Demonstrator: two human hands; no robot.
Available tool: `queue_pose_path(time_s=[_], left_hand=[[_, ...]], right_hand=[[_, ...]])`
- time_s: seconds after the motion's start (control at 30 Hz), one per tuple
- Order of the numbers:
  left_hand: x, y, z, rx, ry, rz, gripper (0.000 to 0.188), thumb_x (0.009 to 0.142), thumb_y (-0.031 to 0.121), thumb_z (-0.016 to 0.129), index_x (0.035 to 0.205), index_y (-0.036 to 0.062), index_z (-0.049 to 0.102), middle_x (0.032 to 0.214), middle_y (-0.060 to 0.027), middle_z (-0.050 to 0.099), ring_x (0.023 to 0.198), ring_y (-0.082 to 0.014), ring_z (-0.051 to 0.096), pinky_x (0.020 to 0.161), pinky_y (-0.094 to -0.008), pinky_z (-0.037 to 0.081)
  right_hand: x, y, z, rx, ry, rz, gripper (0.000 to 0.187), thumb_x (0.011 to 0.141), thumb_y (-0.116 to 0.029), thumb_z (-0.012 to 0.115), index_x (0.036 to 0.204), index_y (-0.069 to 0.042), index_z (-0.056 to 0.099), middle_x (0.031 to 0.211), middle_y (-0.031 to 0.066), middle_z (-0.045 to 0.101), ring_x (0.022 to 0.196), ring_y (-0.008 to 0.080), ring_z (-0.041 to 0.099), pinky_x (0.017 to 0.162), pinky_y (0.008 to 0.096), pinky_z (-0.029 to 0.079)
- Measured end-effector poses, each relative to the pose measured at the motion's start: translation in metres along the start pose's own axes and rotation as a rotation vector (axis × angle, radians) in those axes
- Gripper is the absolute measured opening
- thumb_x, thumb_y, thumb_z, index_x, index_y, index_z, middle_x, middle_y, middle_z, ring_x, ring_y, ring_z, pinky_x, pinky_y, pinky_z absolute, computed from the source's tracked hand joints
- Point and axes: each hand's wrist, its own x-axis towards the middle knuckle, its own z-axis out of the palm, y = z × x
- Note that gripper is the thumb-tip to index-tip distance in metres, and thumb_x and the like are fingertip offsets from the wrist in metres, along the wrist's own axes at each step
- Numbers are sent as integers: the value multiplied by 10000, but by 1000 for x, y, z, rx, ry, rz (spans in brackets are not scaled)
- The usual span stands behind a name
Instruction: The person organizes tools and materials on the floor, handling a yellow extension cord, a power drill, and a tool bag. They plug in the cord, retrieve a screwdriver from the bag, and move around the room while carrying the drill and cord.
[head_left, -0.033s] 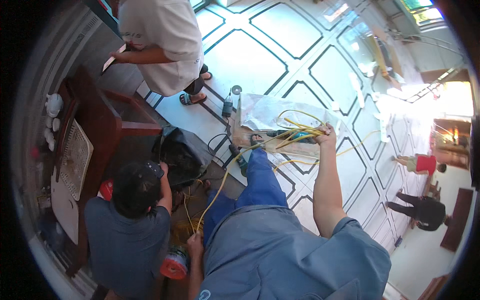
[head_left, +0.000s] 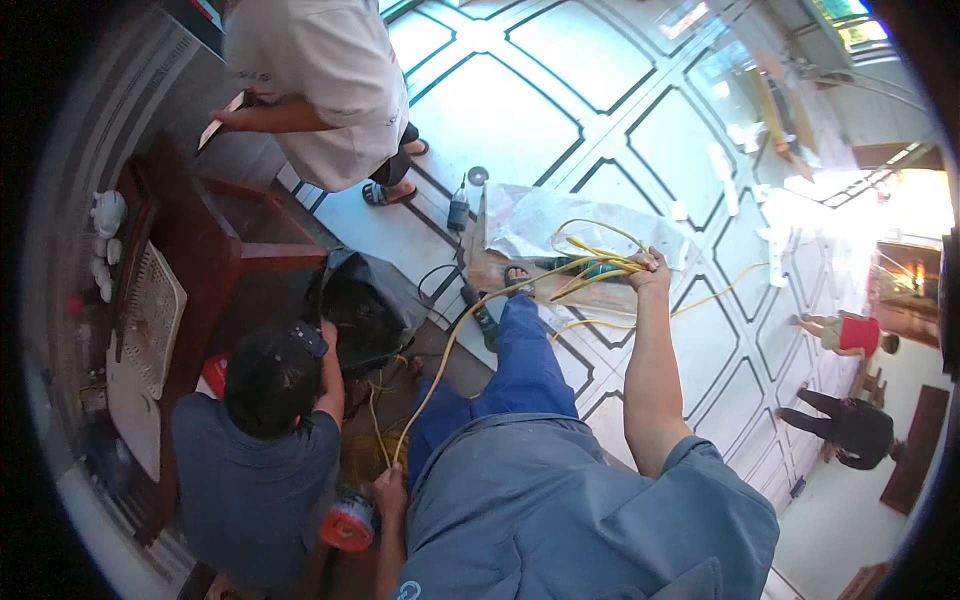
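My right hand [head_left: 650, 268] is closed around a bundle of loops of yellow cable [head_left: 610, 262], held out in front at the right. A length of the cable sags across my legs to my left hand [head_left: 391, 490], whose fingers close on it low at my left side. Beside that hand stands a round orange-red spool or tub [head_left: 347, 526]; its kind is unclear. More yellow strands lie tangled on the floor near it. From the right hand's side, another strand trails over the tiles to the right.
A crouching co-worker [head_left: 255, 480] reaches into a dark bag [head_left: 365, 310] at my left. A standing person [head_left: 320, 90] holds a phone. Ahead lie a plastic-covered board [head_left: 530, 215], a power tool [head_left: 458, 210] and a green tool [head_left: 600, 270]. A wooden cabinet [head_left: 240, 230] stands left.
The view has shifted very slightly. Both my hands keep their hold on the yellow cable, with no clear movement.
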Motion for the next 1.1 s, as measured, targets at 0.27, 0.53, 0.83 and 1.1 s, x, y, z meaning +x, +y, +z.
queue_pose_path(time_s=[0.27, 0.53, 0.83, 1.1], left_hand=[[-57, 116, 51, -7, -38, -286, 421, 1039, 333, 543, 834, 0, 699, 626, -31, 553, 608, -102, 521, 579, -294, 413], [-37, 183, 72, 247, -75, -111, 421, 1044, 347, 526, 897, -7, 700, 673, -20, 590, 619, -134, 566, 595, -318, 444], [6, 271, 105, 196, -138, -112, 396, 1068, 339, 489, 1026, 20, 721, 725, -32, 631, 605, -112, 555, 595, -293, 455], [35, 278, 119, 126, -313, -47, 326, 1053, 310, 524, 1115, 36, 689, 701, -2, 582, 600, -95, 553, 549, -291, 459]], right_hand=[[177, -21, -56, 158, 28, 181, 200, 917, -91, 501, 730, -108, 433, 479, -64, 371, 381, 81, 371, 426, 250, 401], [309, -111, -104, -549, 272, 30, 151, 876, -94, 631, 756, -80, 541, 581, 24, 487, 533, 220, 520, 617, 421, 539], [362, -207, -174, -915, 326, -11, 272, 954, -272, 613, 1057, -24, 655, 1092, 141, 674, 968, 304, 641, 813, 414, 543], [175, -5, -166, -2265, -372, -399, 612, 887, -384, 750, 1332, 7, 597, 1255, 247, 659, 1193, 375, 615, 1026, 445, 459]])
